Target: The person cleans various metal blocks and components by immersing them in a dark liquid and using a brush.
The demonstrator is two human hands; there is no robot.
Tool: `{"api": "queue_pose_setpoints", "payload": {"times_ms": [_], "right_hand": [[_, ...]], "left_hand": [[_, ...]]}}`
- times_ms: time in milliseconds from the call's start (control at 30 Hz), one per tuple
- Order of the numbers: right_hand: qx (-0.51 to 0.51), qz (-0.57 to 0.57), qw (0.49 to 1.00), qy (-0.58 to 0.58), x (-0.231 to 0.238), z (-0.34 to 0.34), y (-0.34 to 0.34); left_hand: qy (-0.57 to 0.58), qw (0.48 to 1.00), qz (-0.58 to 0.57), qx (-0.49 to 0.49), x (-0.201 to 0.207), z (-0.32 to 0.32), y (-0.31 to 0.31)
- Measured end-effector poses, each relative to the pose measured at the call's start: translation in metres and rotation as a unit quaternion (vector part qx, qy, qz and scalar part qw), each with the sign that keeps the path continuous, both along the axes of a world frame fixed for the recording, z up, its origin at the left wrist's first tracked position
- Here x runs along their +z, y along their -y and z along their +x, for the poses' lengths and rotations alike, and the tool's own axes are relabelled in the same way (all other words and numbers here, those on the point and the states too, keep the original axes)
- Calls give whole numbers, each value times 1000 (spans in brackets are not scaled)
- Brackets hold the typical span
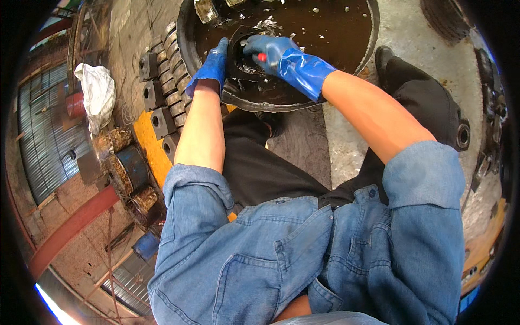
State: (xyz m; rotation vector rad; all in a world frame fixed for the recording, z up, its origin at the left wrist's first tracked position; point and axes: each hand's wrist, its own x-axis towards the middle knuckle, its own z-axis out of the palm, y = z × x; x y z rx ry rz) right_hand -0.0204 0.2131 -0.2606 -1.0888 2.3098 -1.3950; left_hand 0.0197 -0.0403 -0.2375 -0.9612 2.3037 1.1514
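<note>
A wide black round tub point(265, 106) of dark brown liquid lies in front of my knees. My left hand point(212, 66), in a blue rubber glove, holds the left edge of a dark, wet metal part point(236, 39) with a large round opening, at the tub's near side. My right hand point(279, 57), gloved the same way, is closed over that opening. Its fingers wrap a small tool with a red end point(262, 56); the rest of the tool is hidden by the glove.
Blocky metal parts with holes point(162, 122) and rows of ringed metal pieces point(172, 81) lie left of the tub. A pale block point(206, 10) sits at the tub's far edge. Further left are a white sack point(97, 95) and rusty cylinders point(130, 168). More metal parts point(490, 108) line the right.
</note>
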Motion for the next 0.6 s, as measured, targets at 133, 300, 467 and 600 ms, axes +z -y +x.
{"api": "queue_pose_setpoints", "payload": {"times_ms": [133,300,467,600], "right_hand": [[-172,-106,916,347,-11,-11,15],[-269,-283,637,665,-5,-5,22],[-208,-371,516,744,-22,-8,33],[-208,-283,560,750,-8,-14,29]], "left_hand": [[-3,1000,-1,15,11,-1,-11],[-11,999,13,51,45,5,-51],[3,999,-42,13,46,4,-49],[14,984,-152,-91,12,4,-14]]}}
